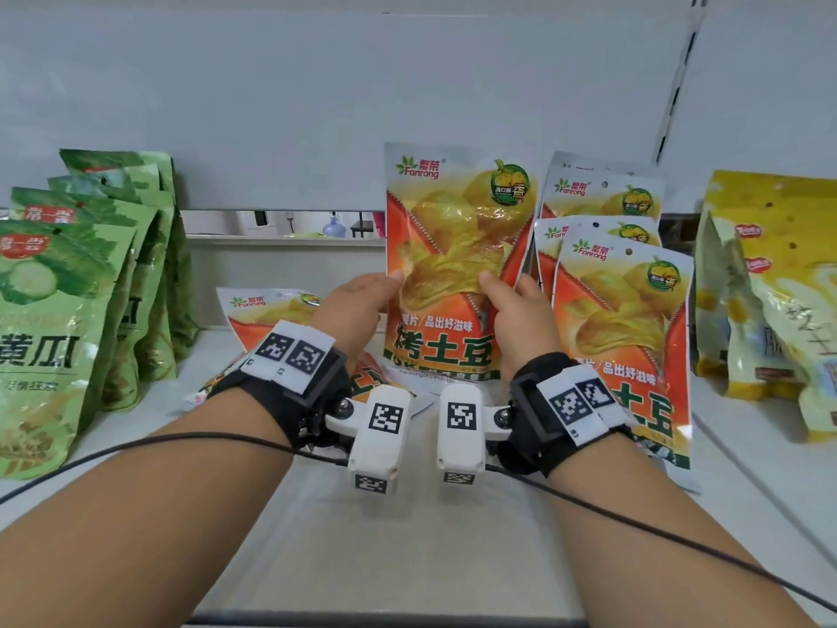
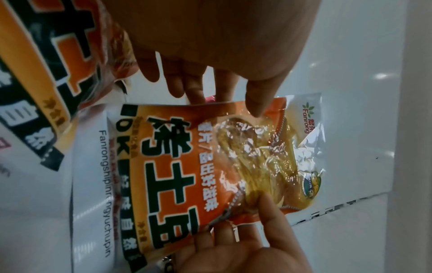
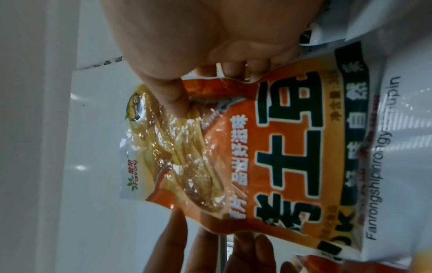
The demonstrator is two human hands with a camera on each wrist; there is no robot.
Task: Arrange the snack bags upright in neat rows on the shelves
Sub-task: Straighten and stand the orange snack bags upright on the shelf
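An orange potato-chip bag [image 1: 453, 265] stands upright at the middle of the white shelf [image 1: 407, 546], held between both hands. My left hand [image 1: 362, 305] pinches its left edge, thumb on the front. My right hand [image 1: 516, 310] pinches the right edge the same way. In the left wrist view the bag [image 2: 187, 166] shows with my left thumb on its clear window and fingers behind. The right wrist view shows the bag [image 3: 268, 147] under my right thumb. A row of matching orange bags [image 1: 625, 319] stands just to the right.
More orange bags [image 1: 258, 315] lie flat behind my left wrist. Green cucumber bags [image 1: 68, 310] stand in a row at the left. Yellow bags [image 1: 770, 287] stand at the right. A white back panel closes the shelf, with a slotted upright [image 1: 679, 83] at the right.
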